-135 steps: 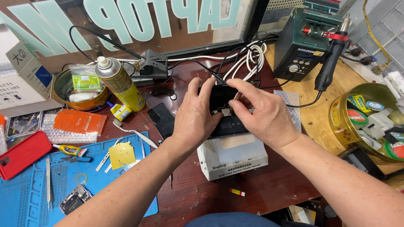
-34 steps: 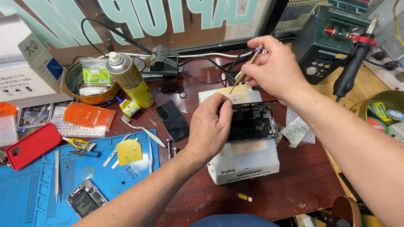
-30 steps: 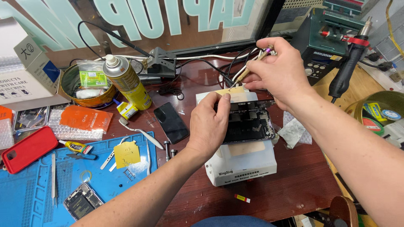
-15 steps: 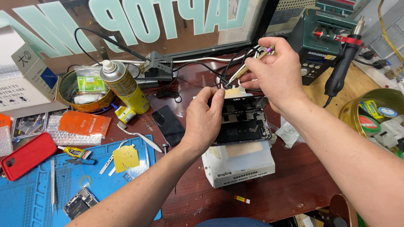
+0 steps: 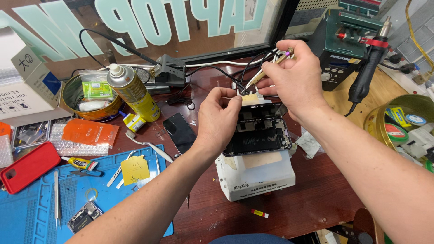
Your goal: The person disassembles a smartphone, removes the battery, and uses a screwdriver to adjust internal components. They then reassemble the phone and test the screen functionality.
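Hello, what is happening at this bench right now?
A person works on an opened phone that lies on a white box-shaped stand. The left hand pinches at the phone's top edge. The right hand holds a slim tool with its tip pointing down to that same edge. A yellow spray can and a blue mat are at the left.

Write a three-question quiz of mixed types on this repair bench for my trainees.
1. True or false: the opened black phone lies on the white box-shaped heating pad.
2. Which hand holds the slim gold-coloured screwdriver? A) left hand B) right hand
3. Fill in: the yellow spray can stands beside a round ____ tin.

Key: 1 true; 2 B; 3 gold.
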